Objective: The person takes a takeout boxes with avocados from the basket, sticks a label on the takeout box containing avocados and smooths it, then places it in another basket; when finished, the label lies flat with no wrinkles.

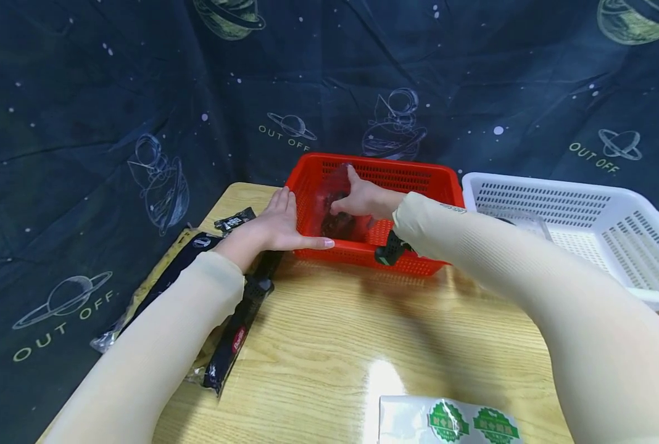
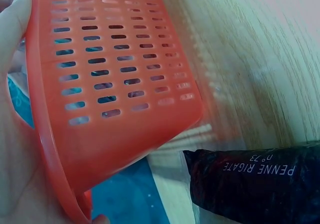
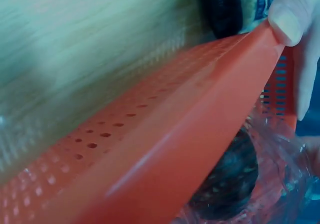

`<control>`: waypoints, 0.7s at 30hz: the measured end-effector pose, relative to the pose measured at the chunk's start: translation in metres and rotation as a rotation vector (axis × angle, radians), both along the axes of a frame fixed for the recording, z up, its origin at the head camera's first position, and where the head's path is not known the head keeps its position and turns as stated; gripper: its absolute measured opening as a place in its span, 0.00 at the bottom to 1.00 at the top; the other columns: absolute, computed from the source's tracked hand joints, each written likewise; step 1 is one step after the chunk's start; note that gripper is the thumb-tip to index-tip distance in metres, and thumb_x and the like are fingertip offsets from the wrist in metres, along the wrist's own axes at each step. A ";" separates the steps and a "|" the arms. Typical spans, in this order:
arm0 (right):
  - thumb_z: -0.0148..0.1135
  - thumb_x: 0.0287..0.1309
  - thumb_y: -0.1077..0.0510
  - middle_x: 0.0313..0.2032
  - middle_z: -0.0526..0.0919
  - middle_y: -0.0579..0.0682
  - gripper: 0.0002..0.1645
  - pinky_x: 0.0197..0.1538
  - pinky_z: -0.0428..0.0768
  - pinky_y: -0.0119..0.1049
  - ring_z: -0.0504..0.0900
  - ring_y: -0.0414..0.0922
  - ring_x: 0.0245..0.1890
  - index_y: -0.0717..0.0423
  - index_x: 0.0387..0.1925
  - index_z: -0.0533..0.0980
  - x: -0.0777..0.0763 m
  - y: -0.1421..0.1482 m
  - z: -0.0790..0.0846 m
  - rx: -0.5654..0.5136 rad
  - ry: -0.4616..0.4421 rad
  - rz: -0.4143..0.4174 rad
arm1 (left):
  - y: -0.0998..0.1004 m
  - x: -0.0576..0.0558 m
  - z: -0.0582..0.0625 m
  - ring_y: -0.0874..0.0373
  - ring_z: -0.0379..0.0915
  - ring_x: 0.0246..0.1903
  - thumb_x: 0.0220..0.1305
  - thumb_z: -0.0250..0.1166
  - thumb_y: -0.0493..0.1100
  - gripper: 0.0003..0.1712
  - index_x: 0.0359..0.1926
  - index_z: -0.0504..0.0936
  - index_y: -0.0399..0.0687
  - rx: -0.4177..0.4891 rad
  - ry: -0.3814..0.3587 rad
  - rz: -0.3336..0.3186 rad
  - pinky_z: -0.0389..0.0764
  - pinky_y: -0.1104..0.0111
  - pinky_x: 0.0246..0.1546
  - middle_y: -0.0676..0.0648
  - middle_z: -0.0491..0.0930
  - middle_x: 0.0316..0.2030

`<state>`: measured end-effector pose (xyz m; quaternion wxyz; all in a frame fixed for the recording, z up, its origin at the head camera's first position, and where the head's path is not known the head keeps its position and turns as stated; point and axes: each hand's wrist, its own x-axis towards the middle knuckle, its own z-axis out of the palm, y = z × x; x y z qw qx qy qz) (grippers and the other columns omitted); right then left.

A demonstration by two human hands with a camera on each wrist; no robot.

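My left hand rests on the near left corner of a red basket, fingers stretched along the left rim and thumb along the front rim. The right wrist view shows that thumb lying over the corner. Inside the basket, at its left end, sits a clear plastic bag with a round, dark, speckled thing in it. My right hand reaches in over the front rim, its index finger and thumb spread apart beside the bag. The other right fingers are mostly hidden.
Left of the basket lie black and yellow bags, one of them a dark pack of penne rigate. A white basket with a clear container stands on the right. A sheet of green stickers lies at the table's front.
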<state>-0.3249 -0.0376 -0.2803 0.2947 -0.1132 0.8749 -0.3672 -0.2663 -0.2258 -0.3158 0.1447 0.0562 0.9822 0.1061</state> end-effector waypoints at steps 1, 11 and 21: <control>0.61 0.61 0.53 0.70 0.54 0.55 0.63 0.49 0.78 0.55 0.67 0.54 0.60 0.38 0.72 0.20 0.000 0.003 0.000 -0.014 -0.004 -0.013 | 0.001 -0.001 0.000 0.40 0.21 0.72 0.38 0.57 0.83 0.79 0.73 0.32 0.35 0.004 -0.001 -0.001 0.47 0.44 0.67 0.37 0.27 0.73; 0.57 0.63 0.54 0.49 0.74 0.54 0.59 0.51 0.76 0.58 0.72 0.47 0.37 0.35 0.72 0.22 0.007 0.052 0.041 -0.291 -0.060 -0.128 | 0.006 -0.004 -0.001 0.39 0.22 0.71 0.40 0.58 0.81 0.78 0.73 0.33 0.34 0.011 -0.011 -0.015 0.49 0.42 0.66 0.36 0.28 0.73; 0.55 0.66 0.57 0.70 0.56 0.55 0.52 0.56 0.74 0.51 0.70 0.54 0.60 0.30 0.74 0.32 0.111 0.145 0.059 -0.680 -0.105 -0.104 | 0.001 -0.003 0.000 0.37 0.23 0.71 0.42 0.59 0.80 0.78 0.72 0.32 0.32 0.038 0.006 -0.028 0.50 0.41 0.65 0.33 0.28 0.73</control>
